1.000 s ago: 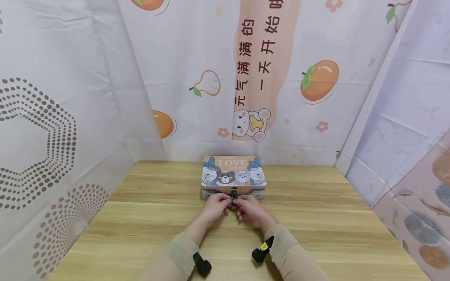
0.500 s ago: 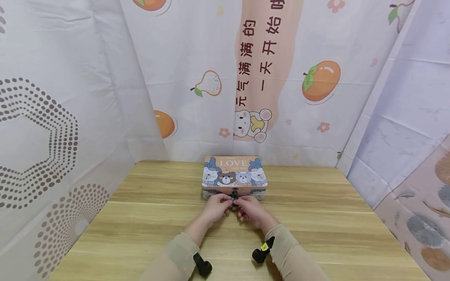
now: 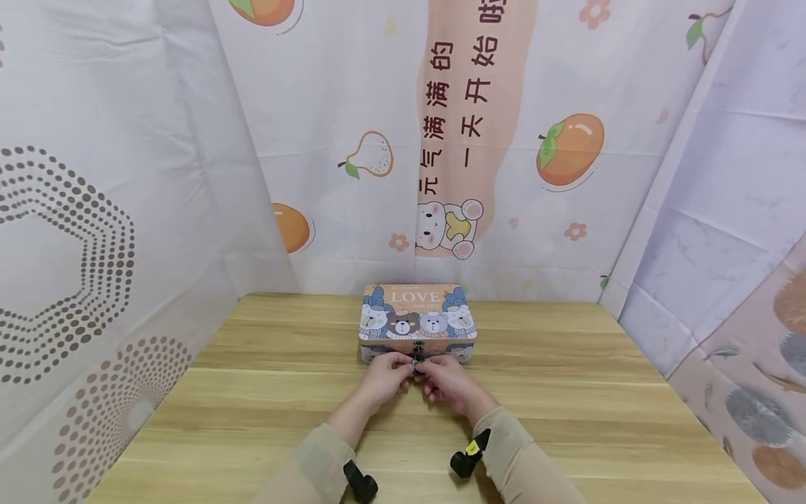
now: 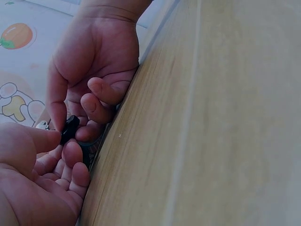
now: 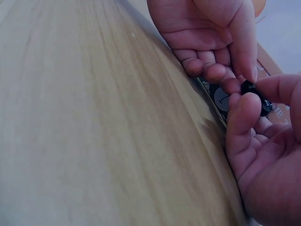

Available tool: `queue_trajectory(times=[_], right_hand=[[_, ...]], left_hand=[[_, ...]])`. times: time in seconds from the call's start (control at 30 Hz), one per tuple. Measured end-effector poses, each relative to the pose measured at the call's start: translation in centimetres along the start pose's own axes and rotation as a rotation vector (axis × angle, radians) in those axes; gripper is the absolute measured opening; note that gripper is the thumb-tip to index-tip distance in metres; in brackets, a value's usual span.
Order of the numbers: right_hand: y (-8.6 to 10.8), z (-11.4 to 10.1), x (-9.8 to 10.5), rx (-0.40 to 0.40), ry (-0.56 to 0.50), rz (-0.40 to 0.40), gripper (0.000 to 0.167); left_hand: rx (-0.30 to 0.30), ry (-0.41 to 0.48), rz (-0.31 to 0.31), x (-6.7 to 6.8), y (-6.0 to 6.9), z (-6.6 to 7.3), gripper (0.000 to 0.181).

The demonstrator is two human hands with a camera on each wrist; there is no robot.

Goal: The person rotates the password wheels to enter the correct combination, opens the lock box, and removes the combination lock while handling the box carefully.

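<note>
A rectangular tin box [image 3: 417,313], printed with bears and the word LOVE, stands lid down near the table's far edge. At its front latch is a small black padlock [image 5: 266,106], partly covered by fingers. With thumb and forefinger, my left hand [image 3: 384,376] pinches the padlock from the left; its other fingers curl beneath. My right hand [image 3: 450,381] pinches it from the right. In the left wrist view both thumbs meet at the black lock body [image 4: 69,130]. The fingers hide most of the lock's face.
The wooden table [image 3: 554,406] spreads out on both sides of the box. Behind it hangs a fruit-print curtain [image 3: 327,210], with more patterned cloth on the left and right. Black wrist-camera mounts [image 3: 464,463] sit on the sleeves.
The head view has shifted slightly, so everything sits a little lower in it. Both hands stay on the padlock with hardly any visible movement.
</note>
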State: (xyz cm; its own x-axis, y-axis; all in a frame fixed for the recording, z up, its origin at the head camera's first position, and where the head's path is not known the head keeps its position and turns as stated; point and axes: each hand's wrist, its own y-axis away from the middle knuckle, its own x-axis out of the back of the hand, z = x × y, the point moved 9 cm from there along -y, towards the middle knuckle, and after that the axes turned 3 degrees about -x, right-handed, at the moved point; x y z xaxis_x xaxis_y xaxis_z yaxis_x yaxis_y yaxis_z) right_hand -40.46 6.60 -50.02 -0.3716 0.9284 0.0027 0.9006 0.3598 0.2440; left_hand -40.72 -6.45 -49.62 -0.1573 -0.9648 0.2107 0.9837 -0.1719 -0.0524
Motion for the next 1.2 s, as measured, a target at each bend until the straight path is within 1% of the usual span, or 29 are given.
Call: queue_trajectory(times=[0.27,0.37,0.57,0.83,1.0,1.2], right_hand=[[-0.23,0.24,0.06,-0.005,0.005,0.007,0.027],[-0.35,0.25,0.11,-0.007,0.006,0.01,0.026],[-0.16,-0.01,-0.05,-0.004,0.008,0.006,0.025],[-0.22,0.01,-0.12,-0.005,0.014,0.001,0.025],[-0.2,-0.04,0.04,-0.013,0.004,0.003,0.028],[-0.12,0.04,0.08,-0.011,-0.018,-0.013,0.029]], left_hand=[[0.0,0.0,-0.004,0.0,0.08,-0.02,0.016],[-0.01,0.005,-0.005,0.01,0.14,0.25,0.016],[-0.011,0.006,-0.009,-0.05,0.31,0.62,0.015],[-0.01,0.003,-0.007,0.02,0.32,0.54,0.015],[-0.022,-0.01,-0.012,0.03,0.24,0.76,0.017],[-0.014,-0.003,-0.014,-0.02,0.24,0.73,0.016]])
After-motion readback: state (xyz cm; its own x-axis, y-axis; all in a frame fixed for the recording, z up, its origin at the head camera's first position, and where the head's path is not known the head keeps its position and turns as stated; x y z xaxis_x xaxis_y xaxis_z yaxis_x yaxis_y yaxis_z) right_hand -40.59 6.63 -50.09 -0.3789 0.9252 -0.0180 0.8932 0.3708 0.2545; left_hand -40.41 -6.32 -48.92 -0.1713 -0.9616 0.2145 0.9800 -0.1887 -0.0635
